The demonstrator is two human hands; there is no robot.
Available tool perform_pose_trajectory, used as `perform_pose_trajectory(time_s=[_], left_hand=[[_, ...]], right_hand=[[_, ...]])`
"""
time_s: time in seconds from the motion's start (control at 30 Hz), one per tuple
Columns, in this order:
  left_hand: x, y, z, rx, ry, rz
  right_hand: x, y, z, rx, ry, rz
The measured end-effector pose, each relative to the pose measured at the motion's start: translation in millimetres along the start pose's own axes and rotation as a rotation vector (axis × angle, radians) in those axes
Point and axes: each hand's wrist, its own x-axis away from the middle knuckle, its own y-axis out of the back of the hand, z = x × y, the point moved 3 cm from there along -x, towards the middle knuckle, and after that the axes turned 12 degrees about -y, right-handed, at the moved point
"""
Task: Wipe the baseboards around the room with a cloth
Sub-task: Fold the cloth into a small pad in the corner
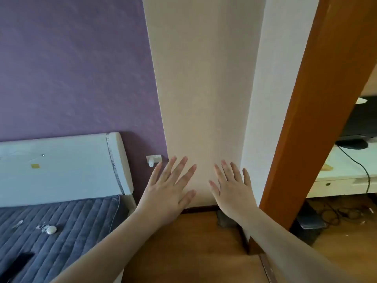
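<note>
My left hand [169, 186] and my right hand [231, 187] are both stretched out in front of a cream wall [202, 99], fingers straight and spread, palms down. Neither hand holds anything. A dark brown baseboard [201, 208] runs along the foot of the cream wall, just below and between my hands, and my wrists hide parts of it. No cloth is in view.
A bed with a white headboard [61, 166] and a grey quilted cover [61, 231] stands at the left against a purple wall. An orange-brown door frame [306, 139] rises at the right; past it is a white desk [342, 176] with cables. Wooden floor [193, 252] lies below.
</note>
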Motion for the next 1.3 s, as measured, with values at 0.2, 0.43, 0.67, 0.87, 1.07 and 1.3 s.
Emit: perform_pose_trajectory(time_s=[0.2,0.43,0.67,0.87,1.07,1.3], left_hand=[[-27,-56,58,-0.015,0.057,0.071],[-79,-138,112,0.046,0.063,0.086],[-135,-206,127,0.135,-0.01,0.161],[-193,-257,123,0.167,-0.028,0.198],[-248,-318,125,0.136,0.022,0.251],[-281,-409,122,0.131,0.01,0.306]], right_hand=[[-58,-61,24,0.025,0.017,-0.012],[-113,-117,27,0.062,-0.003,0.001],[-151,-160,-10,0.118,-0.119,0.093],[-200,-200,-52,0.115,-0.165,0.178],[-261,-257,-92,0.118,-0.097,0.275],[-312,-338,-124,0.079,-0.123,0.319]])
